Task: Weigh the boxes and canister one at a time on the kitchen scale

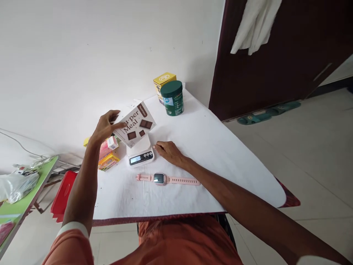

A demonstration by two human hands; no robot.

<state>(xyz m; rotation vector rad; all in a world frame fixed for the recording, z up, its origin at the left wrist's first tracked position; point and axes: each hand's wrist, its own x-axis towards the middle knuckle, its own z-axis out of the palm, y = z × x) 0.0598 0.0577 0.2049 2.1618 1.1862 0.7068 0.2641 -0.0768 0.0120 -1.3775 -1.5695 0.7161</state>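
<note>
My left hand point(106, 127) grips a white box point(135, 121) printed with "Meal" and pictures of brown chocolate pieces. The box is tilted over the white digital kitchen scale point(141, 157); whether its lower corner touches the weighing plate I cannot tell. Digits are lit on the scale's display. Just right of the scale, my right hand point(169, 151) rests on the table with its fingers curled together and nothing visible in them. A pink-strapped smartwatch point(159, 179) lies stretched out in front of the scale.
Behind stand a dark green lidded tub point(173, 101) and a yellow box point(162, 79). Small pink point(109, 144) and orange point(109, 162) packets lie left of the scale. A white cloth covers the table point(220, 158). Left are a red plastic item point(64, 193) and a green-topped table point(31, 187).
</note>
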